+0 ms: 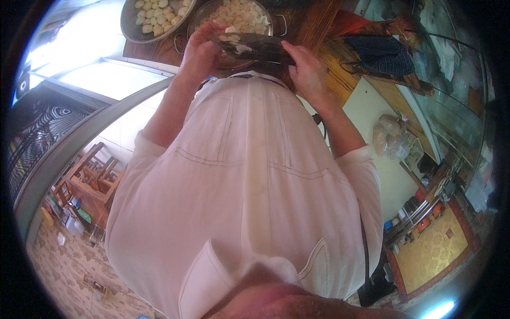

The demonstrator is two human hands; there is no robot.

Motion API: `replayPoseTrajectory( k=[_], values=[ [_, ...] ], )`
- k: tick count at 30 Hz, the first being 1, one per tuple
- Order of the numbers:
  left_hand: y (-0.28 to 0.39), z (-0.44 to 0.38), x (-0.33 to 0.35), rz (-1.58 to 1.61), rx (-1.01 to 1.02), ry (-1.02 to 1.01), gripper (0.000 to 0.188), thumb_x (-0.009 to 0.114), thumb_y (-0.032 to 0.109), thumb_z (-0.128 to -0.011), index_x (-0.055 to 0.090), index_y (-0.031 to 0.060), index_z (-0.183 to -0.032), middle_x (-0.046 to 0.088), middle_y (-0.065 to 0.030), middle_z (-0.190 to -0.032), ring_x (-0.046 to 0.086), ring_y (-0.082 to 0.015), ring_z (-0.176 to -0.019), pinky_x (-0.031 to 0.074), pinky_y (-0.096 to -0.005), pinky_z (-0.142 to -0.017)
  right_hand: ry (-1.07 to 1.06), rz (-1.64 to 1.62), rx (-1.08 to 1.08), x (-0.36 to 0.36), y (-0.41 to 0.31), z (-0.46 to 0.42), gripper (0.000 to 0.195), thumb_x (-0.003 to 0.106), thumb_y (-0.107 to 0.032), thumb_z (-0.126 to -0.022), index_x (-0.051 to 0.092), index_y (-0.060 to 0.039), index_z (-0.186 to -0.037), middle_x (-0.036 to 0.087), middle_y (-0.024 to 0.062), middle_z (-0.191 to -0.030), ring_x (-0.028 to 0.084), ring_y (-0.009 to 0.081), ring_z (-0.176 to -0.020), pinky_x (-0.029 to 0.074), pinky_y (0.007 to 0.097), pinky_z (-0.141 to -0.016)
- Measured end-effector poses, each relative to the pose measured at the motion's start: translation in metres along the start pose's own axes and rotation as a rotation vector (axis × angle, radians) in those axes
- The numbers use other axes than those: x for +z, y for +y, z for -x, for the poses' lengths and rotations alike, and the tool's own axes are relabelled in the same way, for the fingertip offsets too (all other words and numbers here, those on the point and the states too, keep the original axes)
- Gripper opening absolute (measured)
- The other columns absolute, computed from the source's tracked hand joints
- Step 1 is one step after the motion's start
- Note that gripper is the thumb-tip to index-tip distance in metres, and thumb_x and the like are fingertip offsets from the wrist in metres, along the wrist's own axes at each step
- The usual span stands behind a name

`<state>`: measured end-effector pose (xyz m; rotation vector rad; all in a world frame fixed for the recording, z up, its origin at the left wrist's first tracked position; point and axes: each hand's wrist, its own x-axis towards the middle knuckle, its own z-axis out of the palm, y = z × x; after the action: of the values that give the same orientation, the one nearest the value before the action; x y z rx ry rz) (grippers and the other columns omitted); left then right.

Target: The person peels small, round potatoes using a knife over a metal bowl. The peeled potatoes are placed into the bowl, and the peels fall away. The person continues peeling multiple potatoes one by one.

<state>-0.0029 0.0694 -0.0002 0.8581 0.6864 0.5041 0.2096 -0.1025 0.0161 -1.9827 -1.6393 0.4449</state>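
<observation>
Both hands are raised in front of my waist at the top of the view, on either side of a broad dark blade-like tool (259, 48). Pale food scraps cling to its left part. My left hand (203, 50) grips the left end, and a small pale piece (230, 29) shows by its fingertips. The right end is in my right hand (307, 69), thumb along the upper edge. Just beyond the tool stands a two-handled metal pan (271, 27) holding chopped pale pieces (243, 15). Left of it, a metal bowl (129, 30) contains several round, pale, peeled vegetables (157, 18).
The pan and bowl stand on a brown wooden table (310, 24). A dark blue cloth (382, 54) lies to the right, near a red item (348, 24). Wooden stools (89, 175) are stacked at the left. Clear plastic bags (388, 135) lie on a pale surface at the right.
</observation>
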Motion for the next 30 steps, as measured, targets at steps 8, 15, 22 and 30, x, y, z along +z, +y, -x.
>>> replayPoseTrajectory(
  k=[8, 15, 22, 30],
  values=[
    [0.002, 0.007, 0.007, 0.019, -0.022, 0.006, 0.052, 0.059, 0.009, -0.085, 0.04, -0.0032, -0.132, 0.059, -0.0152, -0.111, 0.061, -0.0237, -0.097, 0.053, -0.0389, -0.087, -0.149, 0.02, 0.286, 0.016, 0.022, 0.001, 0.036, 0.057, -0.01, -0.079, 0.06, -0.0087, -0.114, 0.064, 0.0187, -0.099, 0.062, 0.0366, -0.09, 0.05, 0.0447, -0.079],
    [-0.003, 0.004, 0.002, 0.29, -0.076, -0.142, 0.038, 0.055, 0.005, -0.088, 0.048, -0.0016, -0.125, 0.059, -0.0179, -0.115, 0.059, -0.0262, -0.106, 0.052, -0.0384, -0.09, -0.027, -0.067, 0.336, 0.014, 0.022, 0.006, 0.028, 0.055, -0.015, -0.083, 0.063, -0.0103, -0.11, 0.065, 0.0211, -0.089, 0.062, 0.0404, -0.081, 0.05, 0.0483, -0.074],
    [-0.002, -0.021, -0.011, 0.296, -0.091, -0.093, 0.028, 0.053, 0.004, -0.089, 0.052, -0.003, -0.116, 0.059, -0.0175, -0.114, 0.059, -0.027, -0.106, 0.051, -0.0366, -0.092, -0.061, -0.074, 0.419, 0.026, 0.038, 0.019, 0.029, 0.054, -0.023, -0.089, 0.061, -0.0082, -0.113, 0.064, 0.0221, -0.094, 0.063, 0.0383, -0.086, 0.049, 0.0442, -0.074],
    [0.059, -0.073, 0.024, -0.193, 0.292, 0.12, 0.045, 0.052, 0.016, -0.094, 0.039, -0.0003, -0.134, 0.051, -0.0134, -0.128, 0.052, -0.024, -0.117, 0.044, -0.0349, -0.098, -0.063, 0.004, 0.394, 0.01, 0.023, 0.006, 0.037, 0.058, -0.017, -0.081, 0.059, -0.0074, -0.116, 0.063, 0.0201, -0.105, 0.062, 0.0393, -0.09, 0.05, 0.0472, -0.08]
  ],
)
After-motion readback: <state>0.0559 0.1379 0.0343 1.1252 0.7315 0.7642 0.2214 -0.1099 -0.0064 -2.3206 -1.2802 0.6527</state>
